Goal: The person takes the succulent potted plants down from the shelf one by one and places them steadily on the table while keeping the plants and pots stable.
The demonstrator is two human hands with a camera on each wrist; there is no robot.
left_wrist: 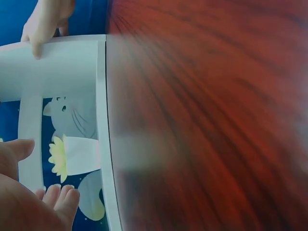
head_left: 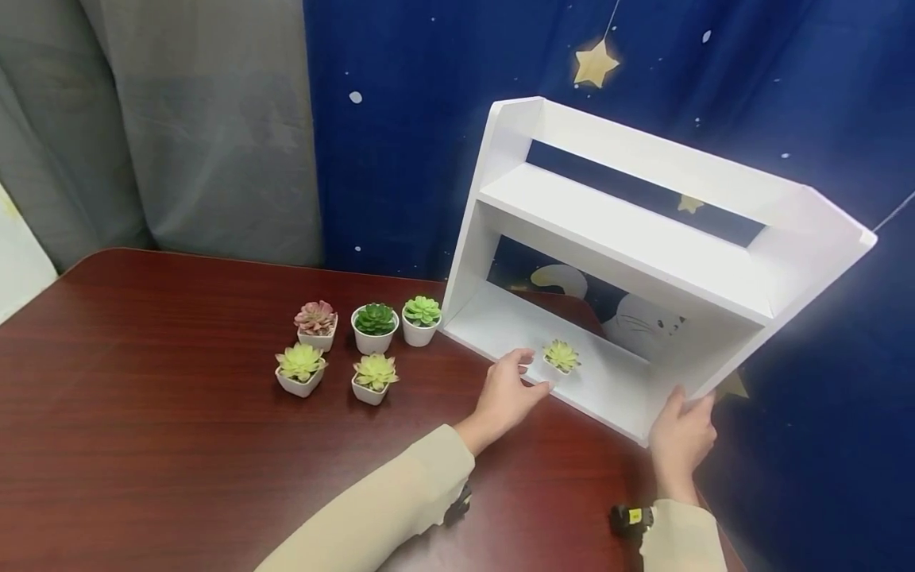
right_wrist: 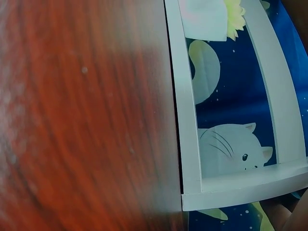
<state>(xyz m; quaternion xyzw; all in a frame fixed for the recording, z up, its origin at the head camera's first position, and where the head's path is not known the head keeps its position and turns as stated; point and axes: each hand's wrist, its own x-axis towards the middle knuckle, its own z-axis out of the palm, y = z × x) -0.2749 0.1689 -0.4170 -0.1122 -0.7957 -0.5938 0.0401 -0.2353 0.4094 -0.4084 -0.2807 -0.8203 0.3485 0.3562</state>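
A small pale-green succulent in a white pot stands upright on the bottom board of a white two-tier shelf. Just in front of it, my left hand has its thumb and fingers spread. The left wrist view shows a gap between those fingers and the white pot. At the shelf's lower right, my right hand grips the side panel, with one digit over its edge. Only a shadowed bit of that hand shows in the right wrist view's bottom corner.
Left of the shelf, several potted succulents stand on the dark red table: a reddish one, a dark green one, a bright green one and pale-green ones. A blue star-patterned curtain hangs behind, beside a grey curtain.
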